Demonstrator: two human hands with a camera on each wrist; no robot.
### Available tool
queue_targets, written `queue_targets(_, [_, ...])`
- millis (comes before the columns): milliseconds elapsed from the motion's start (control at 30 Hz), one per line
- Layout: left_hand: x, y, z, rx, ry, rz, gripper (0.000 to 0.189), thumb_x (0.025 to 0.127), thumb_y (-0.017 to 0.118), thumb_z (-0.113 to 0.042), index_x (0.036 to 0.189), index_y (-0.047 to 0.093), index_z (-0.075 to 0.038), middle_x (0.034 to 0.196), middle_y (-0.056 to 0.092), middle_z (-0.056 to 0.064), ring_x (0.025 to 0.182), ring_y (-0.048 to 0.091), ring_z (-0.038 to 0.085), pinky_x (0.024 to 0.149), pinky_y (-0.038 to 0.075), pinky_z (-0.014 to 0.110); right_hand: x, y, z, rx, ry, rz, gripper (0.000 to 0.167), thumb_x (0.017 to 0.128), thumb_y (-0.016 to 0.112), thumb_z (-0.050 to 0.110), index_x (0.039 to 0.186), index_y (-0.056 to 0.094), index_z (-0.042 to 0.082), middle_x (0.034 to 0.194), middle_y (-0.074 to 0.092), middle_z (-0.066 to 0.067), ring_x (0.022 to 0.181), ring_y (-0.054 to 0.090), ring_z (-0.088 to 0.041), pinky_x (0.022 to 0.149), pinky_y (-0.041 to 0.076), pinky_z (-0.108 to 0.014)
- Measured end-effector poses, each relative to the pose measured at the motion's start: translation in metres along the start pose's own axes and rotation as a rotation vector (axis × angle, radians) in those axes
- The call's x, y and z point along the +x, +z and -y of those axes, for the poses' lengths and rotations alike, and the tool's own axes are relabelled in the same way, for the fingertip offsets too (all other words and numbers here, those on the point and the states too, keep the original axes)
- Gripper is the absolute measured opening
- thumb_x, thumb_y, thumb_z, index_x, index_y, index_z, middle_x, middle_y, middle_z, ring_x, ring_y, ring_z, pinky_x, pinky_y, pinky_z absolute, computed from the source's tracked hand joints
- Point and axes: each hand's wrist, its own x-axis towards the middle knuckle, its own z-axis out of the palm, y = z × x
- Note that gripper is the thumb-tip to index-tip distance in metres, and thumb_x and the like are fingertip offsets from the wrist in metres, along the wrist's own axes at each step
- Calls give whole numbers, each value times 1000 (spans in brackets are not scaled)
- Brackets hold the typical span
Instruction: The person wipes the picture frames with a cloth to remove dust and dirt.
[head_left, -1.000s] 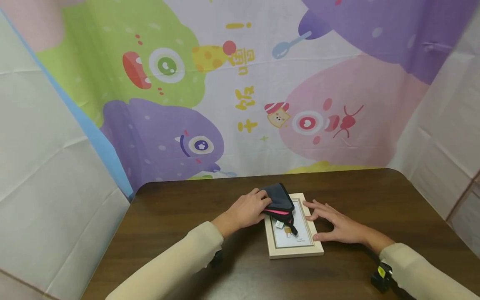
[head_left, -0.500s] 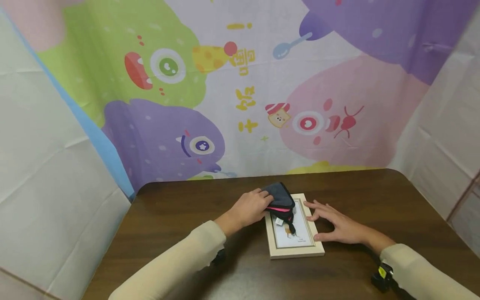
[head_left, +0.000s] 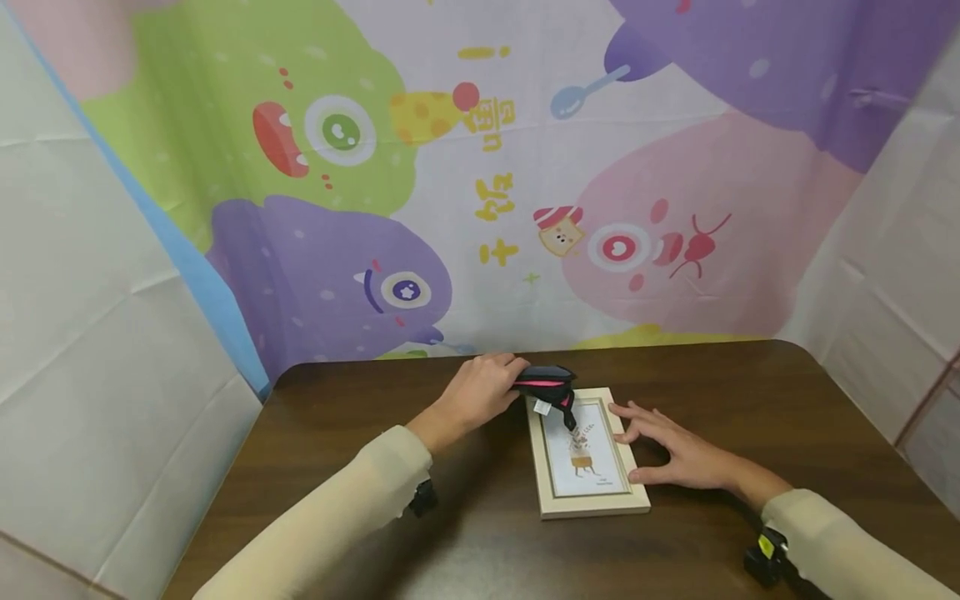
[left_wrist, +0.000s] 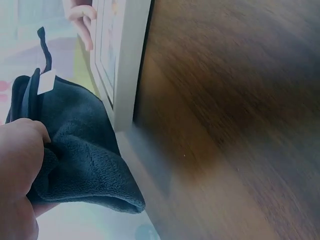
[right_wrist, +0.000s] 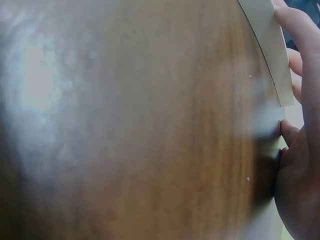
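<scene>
My left hand (head_left: 480, 390) grips a folded dark grey fleecy cloth (head_left: 547, 379) with black edging, a pink layer inside, a white label and a hanging loop. The cloth overlaps the far left corner of a picture frame (head_left: 594, 506), which lies flat on the table. Pale cream with a thin inner border, the frame holds a small drawing with brown legs and print below it. In the left wrist view, thumb and fingers pinch the cloth (left_wrist: 85, 150) beside the frame's end. My right hand (head_left: 686, 450) touches the frame's right edge with spread fingertips and thumb.
The dark brown wooden table (head_left: 360, 500) has a back edge close behind the cloth. A cartoon-printed curtain (head_left: 510, 317) hangs behind it, and pale sheets (head_left: 112, 358) flank both sides. Each wrist carries a small black camera (head_left: 763, 565).
My left hand has moved the cloth up and left across the frame to its far left corner, tilting it and uncovering the drawing. The right hand and frame keep their places.
</scene>
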Motion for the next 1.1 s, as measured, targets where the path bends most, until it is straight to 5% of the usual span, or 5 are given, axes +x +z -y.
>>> queue_targets(200, [-6, -3, 9, -13, -18, 3, 36, 96, 90, -16, 128, 77, -9, 121, 84, 9, 111, 82, 29, 94, 69, 46, 1, 2, -2, 4, 13, 7, 33, 94, 92, 36, 116, 68, 40, 182, 42, -15, 174, 26, -50, 124, 14, -93])
queue_targets(533, [-20, -6, 27, -76, -100, -11, 36, 97, 88, -12, 130, 76, -5, 120, 84, 13, 108, 83, 35, 89, 68, 51, -2, 2, -3, 22, -8, -10, 33, 94, 92, 34, 116, 68, 40, 183, 41, -15, 176, 18, -7, 123, 12, -94])
queue_targets(867, [-30, 3, 20, -335, -260, 38, 31, 100, 77, -7, 129, 75, 1, 109, 84, 16, 86, 75, 25, 78, 65, 46, -2, 2, -4, 14, -7, -7, 33, 95, 92, 34, 116, 67, 40, 182, 41, -16, 178, 22, -24, 123, 12, -93])
queue_targets(1100, [-35, 9, 6, -437, -347, 78, 41, 102, 71, -5, 143, 67, -1, 121, 82, 23, 92, 76, 29, 83, 65, 48, -2, 2, -1, 11, -8, -9, 32, 95, 92, 34, 115, 67, 39, 182, 42, -16, 177, 24, -31, 123, 13, -94])
